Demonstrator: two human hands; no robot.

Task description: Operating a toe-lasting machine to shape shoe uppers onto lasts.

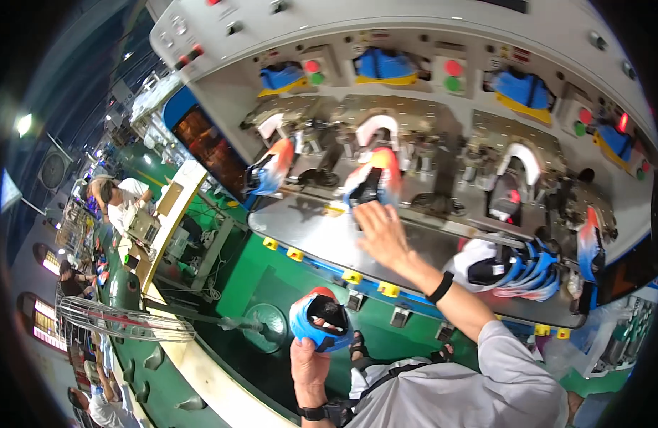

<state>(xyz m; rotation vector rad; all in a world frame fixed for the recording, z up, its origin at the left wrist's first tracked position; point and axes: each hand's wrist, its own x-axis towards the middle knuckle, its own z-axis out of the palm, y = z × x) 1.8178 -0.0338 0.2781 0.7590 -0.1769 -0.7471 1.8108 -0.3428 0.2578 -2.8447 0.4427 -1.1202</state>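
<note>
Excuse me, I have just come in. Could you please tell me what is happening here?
A person works at a grey machine with several stations. The left grip holds a blue, white and red shoe upper, away from the machine. The right grip, fingers stretched out, is at the near end of a second upper at a station; whether they touch is hard to tell. More uppers lie together on the metal ledge, to the right.

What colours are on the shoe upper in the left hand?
The shoe upper is blue, white and orange-red, best seen in the head view.
</note>
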